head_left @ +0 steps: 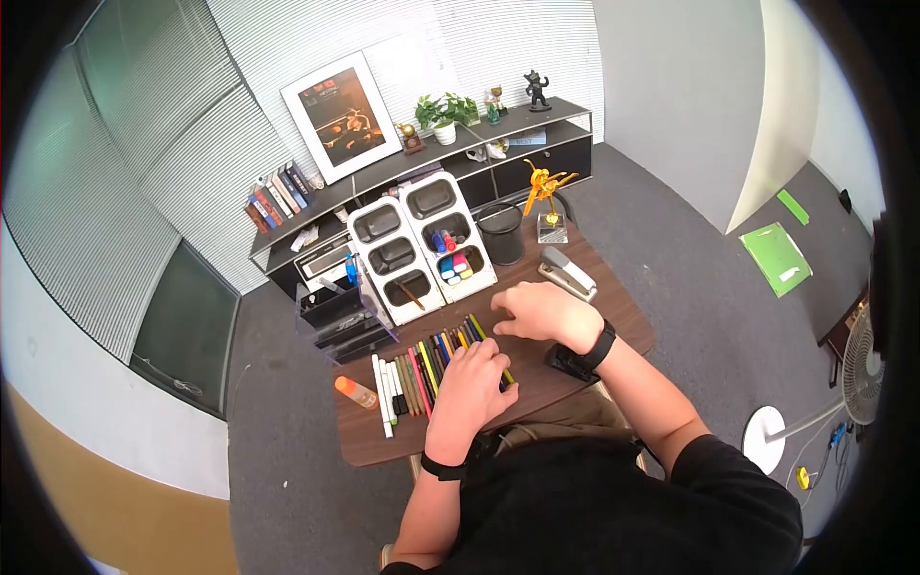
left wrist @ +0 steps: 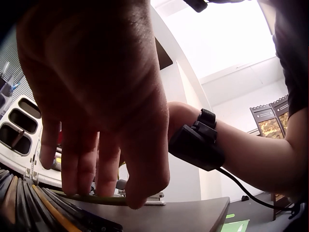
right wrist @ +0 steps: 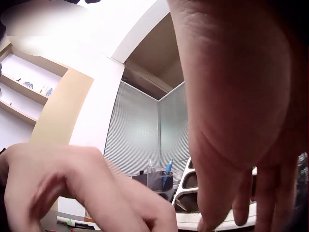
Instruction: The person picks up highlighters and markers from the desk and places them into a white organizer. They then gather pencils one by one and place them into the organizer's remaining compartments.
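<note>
Markers and pens (head_left: 416, 381) lie side by side in a row on the brown table. Over the row's right part is the left hand (head_left: 470, 388), its fingers fairly straight and pointing down. In the left wrist view, the left hand (left wrist: 96, 96) has its fingertips at a yellow-green pen (left wrist: 94, 198), with the thumb by one end; whether it pinches the pen is unclear. The right hand (head_left: 546, 311) hovers in front of the grey stapler (head_left: 567, 273), fingers loosely bent, holding nothing visible. In the right wrist view, the right hand (right wrist: 236, 96) hangs beside the left hand (right wrist: 91, 183).
A white organizer (head_left: 436, 311) with compartments holds some markers and erasers. Left of it stands a dark desk rack (head_left: 335, 311); an orange-capped bottle (head_left: 356, 392) is by the table's left edge. A mesh cup (head_left: 501, 235) and orange figurine (head_left: 550, 196) stand behind. A black object (head_left: 569, 362) lies near the right wrist.
</note>
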Motion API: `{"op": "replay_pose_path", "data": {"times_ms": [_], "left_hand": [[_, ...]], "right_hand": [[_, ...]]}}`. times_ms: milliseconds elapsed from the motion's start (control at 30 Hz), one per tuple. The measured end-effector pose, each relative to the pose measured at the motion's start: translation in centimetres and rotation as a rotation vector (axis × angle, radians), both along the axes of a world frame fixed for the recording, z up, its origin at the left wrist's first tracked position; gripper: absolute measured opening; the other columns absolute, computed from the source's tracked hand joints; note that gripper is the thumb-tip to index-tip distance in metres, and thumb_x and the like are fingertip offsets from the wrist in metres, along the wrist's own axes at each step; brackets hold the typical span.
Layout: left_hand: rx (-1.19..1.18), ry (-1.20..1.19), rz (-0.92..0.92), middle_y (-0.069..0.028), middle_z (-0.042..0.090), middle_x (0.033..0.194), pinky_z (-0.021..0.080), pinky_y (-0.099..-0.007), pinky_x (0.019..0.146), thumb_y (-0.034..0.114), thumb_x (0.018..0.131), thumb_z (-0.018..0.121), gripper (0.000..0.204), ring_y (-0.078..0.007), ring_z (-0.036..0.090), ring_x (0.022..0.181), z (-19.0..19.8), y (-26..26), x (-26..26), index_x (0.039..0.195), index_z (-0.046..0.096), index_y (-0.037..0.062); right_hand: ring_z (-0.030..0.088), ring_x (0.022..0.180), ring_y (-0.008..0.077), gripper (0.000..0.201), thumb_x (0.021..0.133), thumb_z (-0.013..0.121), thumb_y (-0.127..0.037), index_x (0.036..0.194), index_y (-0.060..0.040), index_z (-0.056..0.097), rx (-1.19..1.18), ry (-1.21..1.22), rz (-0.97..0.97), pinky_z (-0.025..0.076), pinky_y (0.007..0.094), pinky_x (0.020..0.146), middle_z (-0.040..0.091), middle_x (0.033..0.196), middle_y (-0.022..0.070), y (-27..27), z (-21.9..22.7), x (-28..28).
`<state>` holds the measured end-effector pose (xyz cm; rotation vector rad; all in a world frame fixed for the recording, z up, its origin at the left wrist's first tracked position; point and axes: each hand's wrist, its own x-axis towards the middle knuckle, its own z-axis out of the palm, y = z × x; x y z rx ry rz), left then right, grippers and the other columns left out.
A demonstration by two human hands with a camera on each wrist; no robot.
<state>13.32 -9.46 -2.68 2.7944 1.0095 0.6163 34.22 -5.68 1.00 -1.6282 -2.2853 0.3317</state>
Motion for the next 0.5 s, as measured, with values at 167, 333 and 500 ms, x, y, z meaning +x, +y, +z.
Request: {"op": "replay_pose_path", "data": {"times_ms": [167,333,500], "left_hand": [[0.017,-0.066,-0.016,-0.0107,0.069,0.103,0.056,-0.0439,0.096,0.019,0.085,0.084,0.024,-0.0325,0.069,0.100,0.5,0.1,0.3,0.100,0.080,0.0012],[0.125,-0.227,-0.077,-0.0100,0.069,0.100,0.059,-0.0450,0.087,0.012,0.089,0.081,0.016,-0.0313,0.071,0.092,1.1,0.4,0.1,0.101,0.079,0.0015],[0.265,-0.312,-0.039,-0.0096,0.068,0.090,0.056,-0.0439,0.078,0.007,0.089,0.081,0.016,-0.0310,0.068,0.081,1.9,0.9,-0.4,0.104,0.078,0.0026]], "right_hand": [[0.072,0.122,0.0373,0.036,0.097,0.077,-0.026,0.125,-0.0054,0.079,-0.202,-0.125,-0.015,0.059,0.0483,0.100,0.078,0.124,0.0181,0.8,-2.0,0.8],[0.074,0.112,0.0372,0.025,0.096,0.077,-0.025,0.107,-0.0022,0.078,0.131,-0.063,-0.020,0.061,0.0486,0.094,0.078,0.113,0.0169,3.1,-4.6,0.2],[0.077,0.096,0.0379,0.028,0.096,0.078,-0.031,0.093,-0.0031,0.077,0.214,0.079,0.013,0.062,0.0502,0.083,0.078,0.094,0.0193,4.5,-5.7,-0.4]]}}
